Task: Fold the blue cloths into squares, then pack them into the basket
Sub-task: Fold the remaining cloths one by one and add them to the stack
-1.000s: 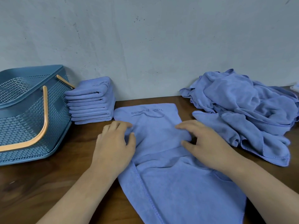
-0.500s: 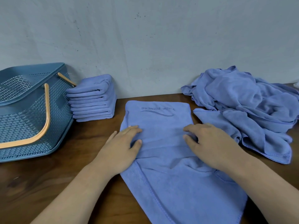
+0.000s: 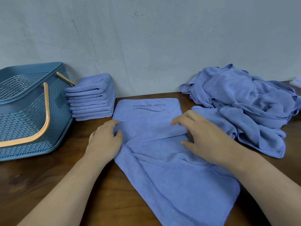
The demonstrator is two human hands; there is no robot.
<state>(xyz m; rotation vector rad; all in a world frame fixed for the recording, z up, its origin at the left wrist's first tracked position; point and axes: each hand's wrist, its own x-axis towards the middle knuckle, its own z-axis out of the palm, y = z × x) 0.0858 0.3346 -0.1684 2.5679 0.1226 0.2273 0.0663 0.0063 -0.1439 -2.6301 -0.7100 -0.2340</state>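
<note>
A long blue cloth (image 3: 162,168) printed YOGA FITNESS lies lengthwise on the brown table (image 3: 40,185), its far end flat near the wall. My left hand (image 3: 105,141) pinches the cloth's left edge at a crosswise crease. My right hand (image 3: 202,132) grips the right edge at the same crease, fingers curled over the fabric. A stack of folded blue cloths (image 3: 92,98) stands against the wall at the left. The blue basket (image 3: 24,111) with tan handles sits at the far left, tilted. A heap of unfolded blue cloths (image 3: 244,103) lies at the right.
A grey wall (image 3: 146,38) closes the back of the table. A small white object (image 3: 296,81) shows at the far right edge. Bare wood shows in front of the basket and beside my left forearm.
The cloth's far end has been spread flatter and squarer toward the wall. Both hands moved apart to the cloth's side edges and now take hold at the crease.
</note>
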